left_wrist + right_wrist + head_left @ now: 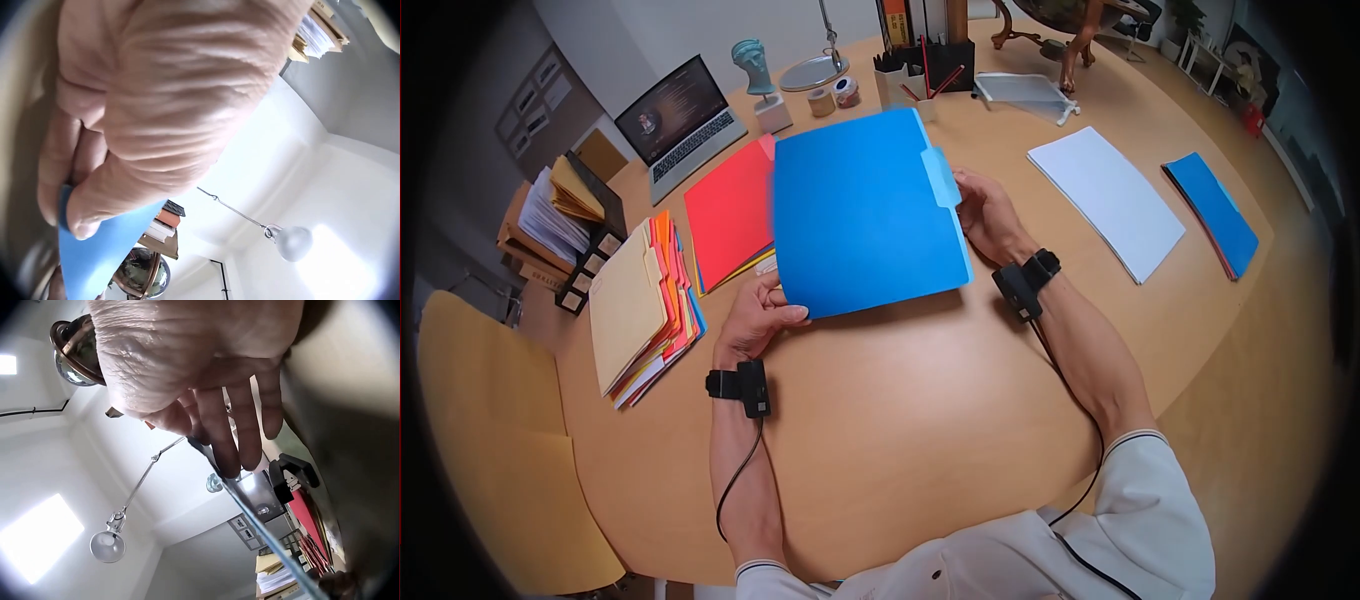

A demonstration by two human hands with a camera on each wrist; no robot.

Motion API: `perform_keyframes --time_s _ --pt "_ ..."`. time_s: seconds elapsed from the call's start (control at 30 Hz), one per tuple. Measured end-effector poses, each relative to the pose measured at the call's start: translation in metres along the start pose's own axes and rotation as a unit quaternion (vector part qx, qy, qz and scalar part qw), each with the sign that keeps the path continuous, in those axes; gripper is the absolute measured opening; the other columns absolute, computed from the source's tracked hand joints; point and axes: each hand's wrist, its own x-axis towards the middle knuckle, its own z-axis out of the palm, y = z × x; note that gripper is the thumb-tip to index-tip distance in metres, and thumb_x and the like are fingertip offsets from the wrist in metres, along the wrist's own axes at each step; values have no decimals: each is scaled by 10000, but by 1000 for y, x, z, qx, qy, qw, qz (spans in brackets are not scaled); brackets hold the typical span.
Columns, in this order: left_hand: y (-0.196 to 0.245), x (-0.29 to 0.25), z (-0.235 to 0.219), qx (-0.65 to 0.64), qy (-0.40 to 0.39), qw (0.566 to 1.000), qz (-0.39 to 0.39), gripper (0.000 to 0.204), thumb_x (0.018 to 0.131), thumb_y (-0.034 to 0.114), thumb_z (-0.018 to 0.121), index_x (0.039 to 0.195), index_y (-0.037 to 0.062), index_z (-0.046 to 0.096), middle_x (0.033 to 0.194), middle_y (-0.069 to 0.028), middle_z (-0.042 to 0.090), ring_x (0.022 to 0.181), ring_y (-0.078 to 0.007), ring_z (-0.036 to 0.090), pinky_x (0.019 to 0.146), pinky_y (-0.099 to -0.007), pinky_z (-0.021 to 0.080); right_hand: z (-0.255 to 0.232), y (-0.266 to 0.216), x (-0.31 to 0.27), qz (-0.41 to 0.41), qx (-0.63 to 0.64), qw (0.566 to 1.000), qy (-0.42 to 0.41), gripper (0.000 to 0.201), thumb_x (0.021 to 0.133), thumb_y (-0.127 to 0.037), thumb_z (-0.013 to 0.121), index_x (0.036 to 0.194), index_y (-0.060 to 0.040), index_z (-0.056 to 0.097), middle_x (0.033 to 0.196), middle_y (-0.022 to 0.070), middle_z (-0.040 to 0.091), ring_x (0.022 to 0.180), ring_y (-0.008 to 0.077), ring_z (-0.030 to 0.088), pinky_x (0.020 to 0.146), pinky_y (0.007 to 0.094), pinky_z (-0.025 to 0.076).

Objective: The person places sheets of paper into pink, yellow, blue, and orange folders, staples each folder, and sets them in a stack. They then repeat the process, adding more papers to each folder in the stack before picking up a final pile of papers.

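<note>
A blue folder [865, 215] with a light blue tab is held up over the desk, tilted. My left hand [755, 318] pinches its lower left corner, thumb on the front; in the left wrist view the thumb and fingers of that hand [144, 119] grip the blue folder [103, 244]. At the right edge, by the tab, my right hand [992, 215] holds the folder, its fingers partly behind it. The right wrist view shows the folder edge-on [269, 537] against the fingers of the right hand [212, 387].
Red folders [725, 215] lie behind the left hand, beside a stack of tabbed folders [635, 300]. White sheets [1105, 200] and a smaller blue stack [1212, 215] lie at the right. A laptop [675, 120], a bust [755, 75] and a pen holder [900, 85] stand at the back.
</note>
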Motion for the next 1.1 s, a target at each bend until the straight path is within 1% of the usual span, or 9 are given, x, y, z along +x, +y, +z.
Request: perform_keyframes --time_s 0.1,0.17,0.27,0.37,0.43,0.57,0.7,0.93,1.1 --pt "0 0 0 16 -18 1000 -20 672 791 6 817 1400 -4 533 1009 -65 764 799 -99 716 746 -260 590 -5 3 2 11 85 996 -39 393 1038 -331 527 1239 -6 621 1111 87 706 963 172 669 887 314 523" --pt "1 0 0 19 -24 999 -27 677 783 3 823 1398 -5 539 1003 -60 763 797 -95 714 737 -255 585 13 -2 -2 21 97 994 54 344 1031 -302 537 1164 1 631 1090 87 704 956 169 671 884 307 526" --pt "1 0 -1 28 -44 998 -32 667 830 5 795 1427 -39 502 989 -70 759 775 -102 709 757 -262 593 0 8 6 20 20 999 36 309 1003 -252 561 1147 14 626 1081 91 701 965 165 668 888 323 531" --pt "-3 5 0 -58 -35 997 28 755 871 54 779 1504 -41 379 1007 -91 744 801 -118 707 750 -274 592 -5 12 8 24 47 998 25 237 957 -155 596 1098 29 643 1026 92 708 893 159 680 842 318 550" --pt "2 10 12 -127 125 980 89 851 904 197 789 1554 -8 279 1103 -120 726 886 -141 714 750 -276 586 -5 6 3 56 9 998 -10 210 926 -118 609 1066 33 655 990 88 710 845 155 682 806 306 557" --pt "4 10 9 -134 192 964 128 886 921 226 781 1578 16 225 1084 -139 724 926 -164 713 770 -294 592 18 -6 -11 138 -33 986 -91 185 841 -41 647 1001 47 680 903 73 712 725 143 678 711 272 563" --pt "-6 11 -12 -51 168 972 154 804 923 128 764 1561 19 287 1124 -137 717 940 -167 719 789 -297 598 13 13 -5 163 -50 967 -189 249 777 -47 652 1012 19 703 904 49 720 749 118 674 714 284 562" --pt "0 7 -3 -25 65 995 74 660 861 25 790 1455 14 502 1125 -111 719 896 -116 703 734 -223 592 14 11 -6 158 -97 973 -136 189 859 -131 713 988 7 709 850 34 706 643 84 639 608 242 538" --pt "-4 15 9 72 120 983 122 514 867 114 811 1333 2 624 1123 -115 717 985 -135 680 861 -276 562 18 6 -5 144 -162 968 -125 237 902 -237 743 893 0 738 780 10 702 589 54 594 548 224 485"
